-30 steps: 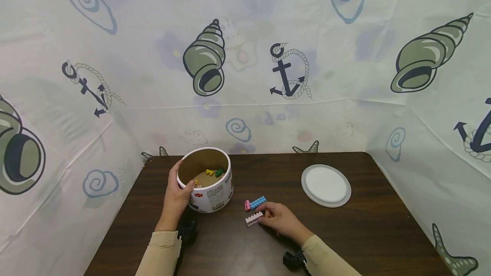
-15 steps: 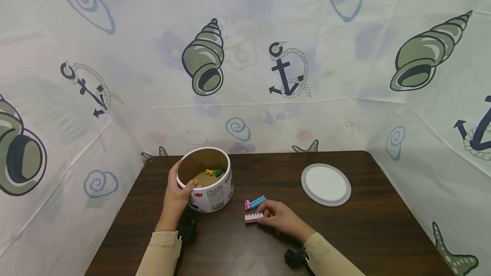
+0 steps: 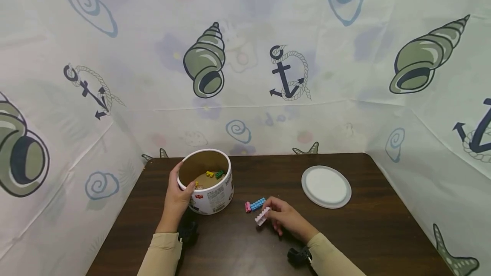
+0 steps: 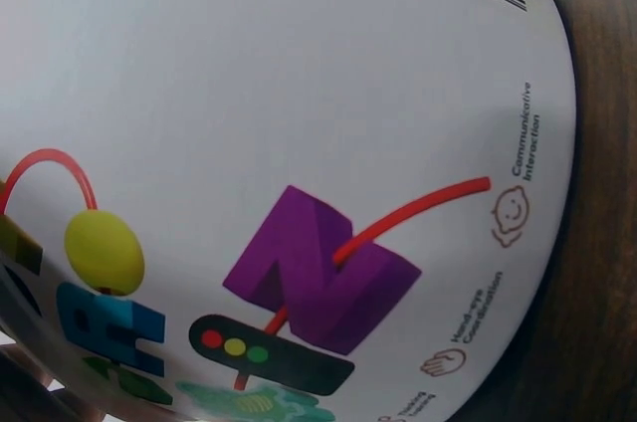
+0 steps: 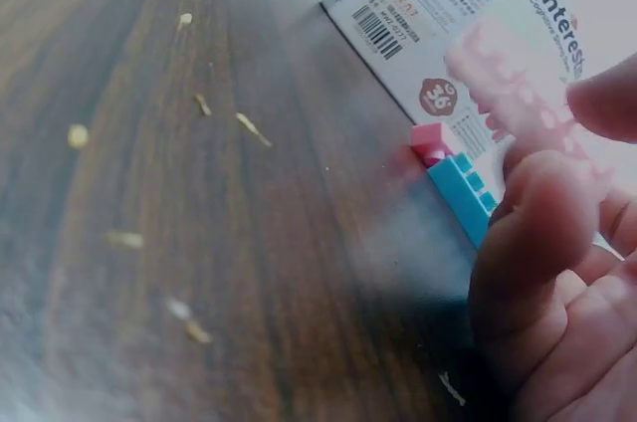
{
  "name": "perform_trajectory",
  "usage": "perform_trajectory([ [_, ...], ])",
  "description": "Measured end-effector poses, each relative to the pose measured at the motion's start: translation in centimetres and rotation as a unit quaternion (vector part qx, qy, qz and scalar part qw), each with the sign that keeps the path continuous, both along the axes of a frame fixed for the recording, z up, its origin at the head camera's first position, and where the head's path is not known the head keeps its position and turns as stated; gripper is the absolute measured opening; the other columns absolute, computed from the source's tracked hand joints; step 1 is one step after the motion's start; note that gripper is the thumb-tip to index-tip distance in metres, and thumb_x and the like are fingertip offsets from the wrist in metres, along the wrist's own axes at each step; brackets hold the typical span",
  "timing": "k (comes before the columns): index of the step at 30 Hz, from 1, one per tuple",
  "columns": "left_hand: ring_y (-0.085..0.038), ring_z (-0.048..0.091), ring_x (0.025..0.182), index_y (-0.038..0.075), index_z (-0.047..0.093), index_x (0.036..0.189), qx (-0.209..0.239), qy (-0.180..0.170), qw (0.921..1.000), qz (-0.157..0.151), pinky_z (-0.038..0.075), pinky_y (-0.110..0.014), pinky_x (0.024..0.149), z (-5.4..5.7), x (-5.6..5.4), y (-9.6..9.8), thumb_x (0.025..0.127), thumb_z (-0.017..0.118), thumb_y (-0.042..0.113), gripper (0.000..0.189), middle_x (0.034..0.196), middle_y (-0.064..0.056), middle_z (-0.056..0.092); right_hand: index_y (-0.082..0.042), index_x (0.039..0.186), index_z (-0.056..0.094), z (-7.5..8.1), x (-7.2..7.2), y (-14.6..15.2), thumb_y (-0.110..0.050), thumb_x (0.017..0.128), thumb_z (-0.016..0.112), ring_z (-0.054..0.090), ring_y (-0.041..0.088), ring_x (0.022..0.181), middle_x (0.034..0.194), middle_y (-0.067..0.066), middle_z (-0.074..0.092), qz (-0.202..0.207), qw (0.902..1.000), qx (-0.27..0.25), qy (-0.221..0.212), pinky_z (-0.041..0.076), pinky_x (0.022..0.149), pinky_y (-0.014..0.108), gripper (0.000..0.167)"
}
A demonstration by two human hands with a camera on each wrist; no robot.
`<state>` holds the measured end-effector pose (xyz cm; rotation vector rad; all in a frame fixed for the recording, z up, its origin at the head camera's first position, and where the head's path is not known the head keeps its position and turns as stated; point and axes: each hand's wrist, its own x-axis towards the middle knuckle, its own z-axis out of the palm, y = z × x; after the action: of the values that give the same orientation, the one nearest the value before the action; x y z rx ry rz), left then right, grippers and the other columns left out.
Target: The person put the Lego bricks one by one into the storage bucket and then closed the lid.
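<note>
My left hand (image 3: 176, 201) grips the near left side of a round white bucket (image 3: 216, 199), its thumb at the rim. Small yellow pieces (image 3: 209, 174) and a green piece (image 3: 219, 174) lie on the bucket's floor. Between thumb and fingers, my right hand (image 3: 289, 219) pinches a long pale pink toy brick (image 3: 262, 216), slanted, studs up and left. It looks raised off the tabletop in the right wrist view, where the brick (image 5: 518, 94) is blurred. Just beyond it, a blue brick (image 3: 258, 203) lies against a smaller, deeper pink brick (image 3: 247, 207). The left wrist view holds mostly the bucket's printed wall (image 4: 249, 94).
A round white lid (image 3: 326, 186) lies on the dark wooden table (image 3: 368, 225) at the right. Patterned cloth (image 3: 245, 67) hangs behind the table and along both sides. Yellowish specks or marks (image 5: 189, 317) dot the tabletop in the right wrist view.
The pale pink brick has moved a little to the right with my right hand and turned from nearly level to a steeper slant. My left hand and the bucket stay put.
</note>
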<state>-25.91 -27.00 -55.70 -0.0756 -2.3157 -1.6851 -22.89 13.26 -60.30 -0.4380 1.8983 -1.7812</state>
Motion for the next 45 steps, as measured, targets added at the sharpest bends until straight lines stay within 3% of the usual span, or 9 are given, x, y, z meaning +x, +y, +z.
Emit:
perform_trajectory([
  [8, -0.041, 0.049, 0.145, 0.025, 0.025, 0.172, 0.008, -0.001, 0.9999, -0.010, 0.048, -0.020, 0.102, -0.5, -0.5, 0.2, 0.100, 0.073, 0.031, 0.087, 0.168, -0.017, 0.038, 0.000, 0.123, 0.064, 0.4, 0.5, -0.4, -0.015, 0.108, 0.059, 0.055, 0.014, 0.060, 0.091, 0.007, 0.064, -0.034, 0.9993, -0.008, -0.012, 0.048, 0.048, 0.024, 0.022],
  [12, -0.042, 0.047, 0.146, 0.025, 0.026, 0.172, 0.005, 0.001, 1.0000, -0.008, 0.050, -0.032, 0.109, -0.8, -0.7, 0.4, 0.099, 0.074, 0.030, 0.088, 0.169, -0.016, 0.037, -0.003, 0.121, 0.064, 1.5, 0.6, -1.1, -0.018, 0.108, 0.062, 0.055, 0.013, 0.063, 0.086, 0.006, 0.061, -0.041, 0.9987, -0.005, -0.031, 0.046, 0.050, 0.024, 0.021],
  [15, -0.044, 0.047, 0.146, 0.025, 0.025, 0.172, 0.006, 0.000, 0.9999, -0.012, 0.051, -0.029, 0.107, -0.9, -0.9, 0.5, 0.100, 0.073, 0.033, 0.087, 0.169, -0.017, 0.037, -0.001, 0.121, 0.064, 3.0, 0.4, -1.8, -0.019, 0.107, 0.063, 0.054, 0.013, 0.062, 0.085, 0.006, 0.061, -0.045, 0.9983, -0.006, -0.036, 0.045, 0.050, 0.025, 0.022],
  [19, -0.045, 0.047, 0.146, 0.024, 0.024, 0.172, 0.011, -0.001, 0.9998, -0.016, 0.050, -0.021, 0.102, -1.0, -1.0, 0.6, 0.101, 0.073, 0.033, 0.087, 0.169, -0.018, 0.036, -0.001, 0.124, 0.061, 5.1, -0.5, -3.0, -0.018, 0.106, 0.064, 0.052, 0.013, 0.061, 0.084, 0.003, 0.060, -0.059, 0.9981, -0.004, -0.020, 0.043, 0.051, 0.026, 0.025],
  [24, -0.042, 0.046, 0.148, 0.026, 0.026, 0.172, 0.003, 0.003, 1.0000, -0.004, 0.048, -0.032, 0.111, -0.7, -1.1, 0.5, 0.099, 0.075, 0.032, 0.088, 0.171, -0.014, 0.037, -0.004, 0.126, 0.059, 7.3, -2.3, -4.7, -0.020, 0.107, 0.065, 0.049, 0.014, 0.060, 0.082, 0.001, 0.060, -0.109, 0.9937, -0.023, 0.009, 0.043, 0.052, 0.027, 0.026],
  [30, -0.041, 0.047, 0.147, 0.024, 0.024, 0.173, 0.012, 0.006, 0.9999, -0.005, 0.042, -0.011, 0.100, -0.6, -1.0, 0.1, 0.098, 0.074, 0.027, 0.090, 0.171, -0.017, 0.036, -0.006, 0.131, 0.059, 9.9, -4.2, -8.2, -0.018, 0.107, 0.067, 0.056, 0.015, 0.063, 0.088, 0.005, 0.061, -0.138, 0.9835, -0.113, 0.027, 0.049, 0.053, 0.026, 0.028],
  [37, -0.042, 0.045, 0.148, 0.023, 0.027, 0.172, 0.003, 0.014, 0.9999, 0.002, 0.042, -0.061, 0.118, -0.3, -1.2, -0.5, 0.096, 0.075, 0.026, 0.089, 0.170, -0.017, 0.037, -0.003, 0.133, 0.057, 14.2, -8.4, -14.7, -0.016, 0.111, 0.059, 0.055, 0.013, 0.063, 0.086, 0.003, 0.058, -0.106, 0.9739, -0.194, 0.052, 0.048, 0.052, 0.025, 0.027],
  [42, -0.043, 0.047, 0.144, 0.020, 0.028, 0.171, -0.002, 0.010, 0.9999, 0.004, 0.048, -0.026, 0.109, -0.4, -1.4, -0.5, 0.097, 0.074, 0.025, 0.087, 0.167, -0.020, 0.038, -0.002, 0.132, 0.057, 15.4, -11.2, -19.7, -0.011, 0.110, 0.055, 0.051, 0.013, 0.058, 0.081, 0.002, 0.056, -0.123, 0.9613, -0.236, 0.072, 0.045, 0.049, 0.025, 0.024],
  [45, -0.041, 0.049, 0.140, 0.020, 0.028, 0.171, -0.005, 0.015, 0.9999, 0.003, 0.043, -0.009, 0.097, -0.3, -1.3, -0.5, 0.097, 0.073, 0.024, 0.087, 0.166, -0.020, 0.040, -0.006, 0.125, 0.061, 14.5, -11.7, -22.0, -0.010, 0.108, 0.058, 0.044, 0.011, 0.054, 0.077, -0.002, 0.053, -0.170, 0.9639, -0.179, 0.099, 0.039, 0.047, 0.024, 0.018],
])
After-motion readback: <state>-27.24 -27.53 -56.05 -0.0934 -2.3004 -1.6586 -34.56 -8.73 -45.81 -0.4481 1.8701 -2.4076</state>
